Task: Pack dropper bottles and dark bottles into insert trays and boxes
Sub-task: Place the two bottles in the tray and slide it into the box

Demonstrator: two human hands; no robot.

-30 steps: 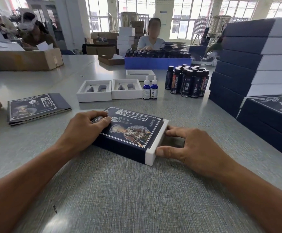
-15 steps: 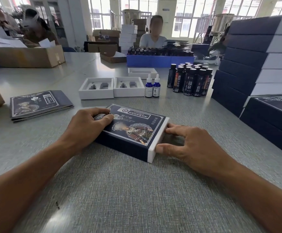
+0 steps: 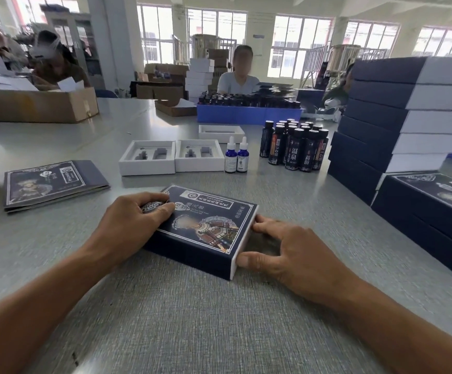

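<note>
A dark blue printed box (image 3: 206,228) lies flat on the grey table in front of me, its white inner tray edge showing at the right end. My left hand (image 3: 136,220) rests on the box's left end, fingers curled over the top. My right hand (image 3: 287,249) presses thumb and fingers against the white right end. Behind the box stand two white insert trays (image 3: 149,159) (image 3: 199,157) with grey foam, two blue dropper bottles (image 3: 237,156), and a cluster of dark bottles (image 3: 295,144).
A tall stack of blue boxes (image 3: 397,122) fills the right side. Flat printed sleeves (image 3: 52,182) lie at the left. A third white tray (image 3: 221,132), a blue crate of bottles (image 3: 249,114) and a cardboard carton (image 3: 39,103) sit farther back. People sit beyond.
The white tray end sticks out less from the sleeve than a second ago. Both hands keep their places on the box.
</note>
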